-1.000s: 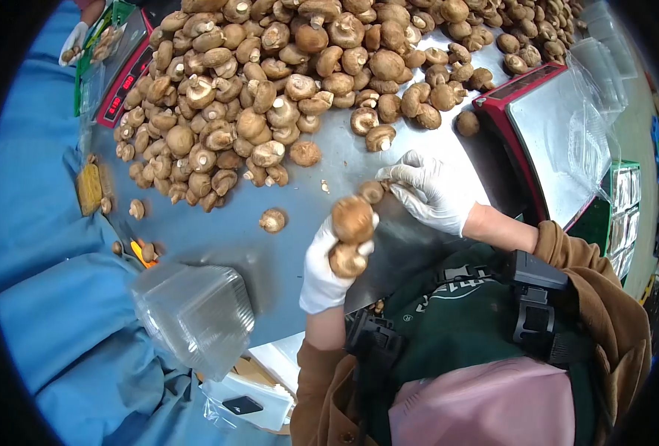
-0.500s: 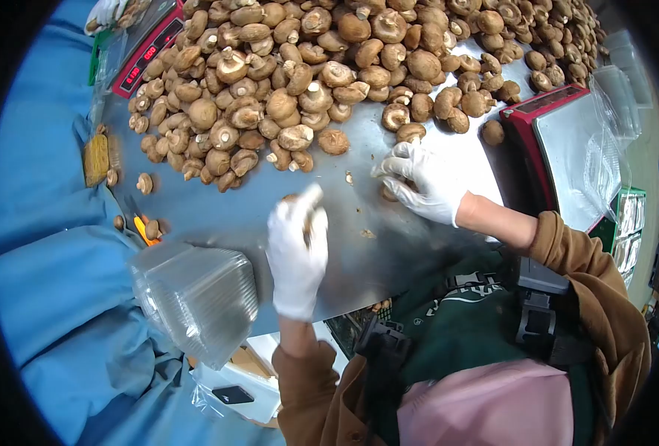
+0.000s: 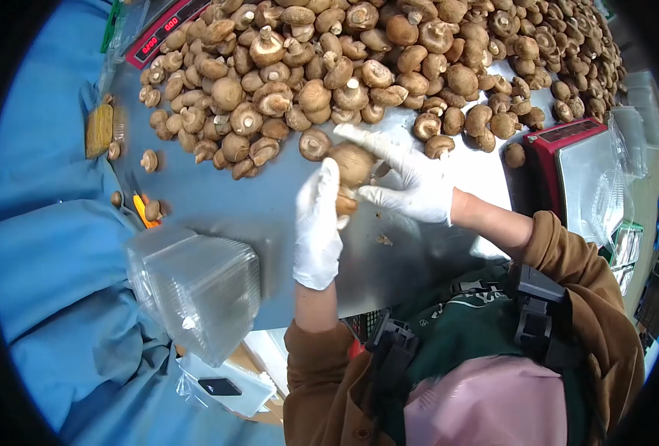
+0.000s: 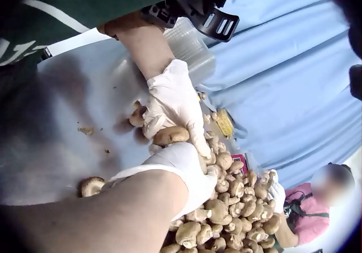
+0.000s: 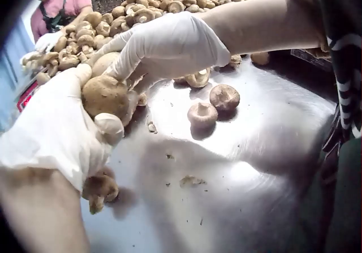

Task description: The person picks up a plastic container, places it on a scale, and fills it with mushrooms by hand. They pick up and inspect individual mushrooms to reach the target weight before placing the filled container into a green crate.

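Note:
My gloved left hand [image 3: 318, 223] grips a large round brown mushroom [image 3: 353, 165], thumb against its cap. A second mushroom [image 5: 100, 191] sits lower in the same hand, its stem pointing down in the right wrist view. The gloved right hand [image 3: 411, 178] meets the left hand from the right, index finger and thumb spread around the mushrooms; in the right wrist view a paler cap [image 5: 104, 63] shows between them. Its palm side is partly hidden. A loose mushroom [image 3: 314, 145] lies just beyond the fingertips, at the edge of a big mushroom pile [image 3: 270, 97].
Stacked clear plastic trays [image 3: 195, 286] stand at the left front edge of the metal table [image 3: 225, 201]. An orange-handled tool [image 3: 140, 209] and a brush [image 3: 99, 131] lie by the left edge. A red scale [image 3: 567, 167] stands right. Another person [image 4: 308, 210] is across the pile.
The hands were apart half a second ago; now they meet near the pile. The left hand has moved up and right, its mushrooms back in sight. The head view has shifted slightly.

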Demonstrator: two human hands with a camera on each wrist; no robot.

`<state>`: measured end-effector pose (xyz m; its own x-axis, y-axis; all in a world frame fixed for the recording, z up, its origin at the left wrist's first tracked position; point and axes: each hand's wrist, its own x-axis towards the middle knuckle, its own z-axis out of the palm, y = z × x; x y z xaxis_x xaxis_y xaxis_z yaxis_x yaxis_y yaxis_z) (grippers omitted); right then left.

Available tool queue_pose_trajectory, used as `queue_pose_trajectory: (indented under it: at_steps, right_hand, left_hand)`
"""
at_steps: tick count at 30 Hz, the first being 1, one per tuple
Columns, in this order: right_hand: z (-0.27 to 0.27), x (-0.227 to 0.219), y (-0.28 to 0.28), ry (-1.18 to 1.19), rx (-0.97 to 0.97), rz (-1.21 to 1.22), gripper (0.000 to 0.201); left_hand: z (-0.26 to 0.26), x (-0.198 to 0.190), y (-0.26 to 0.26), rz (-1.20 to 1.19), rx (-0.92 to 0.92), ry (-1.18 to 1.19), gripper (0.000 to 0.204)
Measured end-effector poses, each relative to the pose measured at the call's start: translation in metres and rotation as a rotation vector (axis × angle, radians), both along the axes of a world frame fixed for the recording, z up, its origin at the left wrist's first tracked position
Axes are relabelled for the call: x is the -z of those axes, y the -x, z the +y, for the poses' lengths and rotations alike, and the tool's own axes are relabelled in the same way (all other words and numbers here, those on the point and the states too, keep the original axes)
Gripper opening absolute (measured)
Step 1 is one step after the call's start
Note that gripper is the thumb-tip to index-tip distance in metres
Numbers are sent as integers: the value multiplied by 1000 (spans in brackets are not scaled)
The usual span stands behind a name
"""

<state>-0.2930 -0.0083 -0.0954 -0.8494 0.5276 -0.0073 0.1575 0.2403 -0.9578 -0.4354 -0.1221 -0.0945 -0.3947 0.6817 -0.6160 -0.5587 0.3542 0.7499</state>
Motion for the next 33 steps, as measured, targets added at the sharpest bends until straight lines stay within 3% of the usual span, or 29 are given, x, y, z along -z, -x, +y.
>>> queue_pose_trajectory:
  at_steps: [1, 4, 5, 6, 8, 9, 11, 12, 16, 21, 24, 25, 27, 29, 32, 33]
  right_hand:
    - [-2, 7, 1, 249, -85, 23, 68]
    - [-7, 19, 1, 450, 22, 100, 69]
    - [-6, 18, -1, 485, 2, 100, 68]
    - [-5, 16, -4, 519, -16, 100, 68]
    - [-1, 9, -10, 587, -57, 102, 68]
    - [-5, -4, -13, 923, -40, 128, 65]
    - [-7, 7, -15, 1255, -86, 253, 61]
    - [-10, 16, -17, 1423, -110, 317, 59]
    - [-19, 18, -24, 1625, -125, 316, 50]
    - [-27, 23, -31, 1620, -208, 397, 53]
    - [-34, 31, -36, 1514, -204, 437, 52]
    - [-37, 33, -37, 1484, -179, 423, 52]
    - [-38, 29, -39, 1484, -167, 411, 50]
    - [-39, 22, -39, 1333, -124, 365, 51]
    - [-36, 8, -36, 1175, -85, 235, 59]
    - [-37, 2, -35, 1099, -58, 210, 60]
  left_hand:
    - [-4, 12, -6, -52, -10, -46, 38]
    - [-17, 20, -18, 116, -91, 13, 36]
    - [-24, 13, -15, 354, -17, -69, 31]
    - [-25, 7, -24, 654, -112, -39, 29]
    - [-30, 8, -29, 833, -213, -18, 26]
    - [-43, 19, -30, 1100, -180, 51, 28]
    - [-76, 54, -27, 1640, -104, 205, 33]
    - [-80, 58, -24, 1661, -105, 197, 36]
    - [-81, 61, -20, 1656, -126, 146, 48]
    - [-77, 79, -16, 1729, -33, 93, 51]
    - [-72, 70, -11, 1465, -122, 149, 44]
    - [-72, 69, -10, 1425, -184, 123, 30]
    - [-72, 54, -14, 1017, -199, 139, 24]
    - [-68, 29, -25, 683, -217, 60, 18]
    - [-62, 2, -39, 835, -173, -123, 18]
    - [-63, -8, -42, 789, -138, -150, 21]
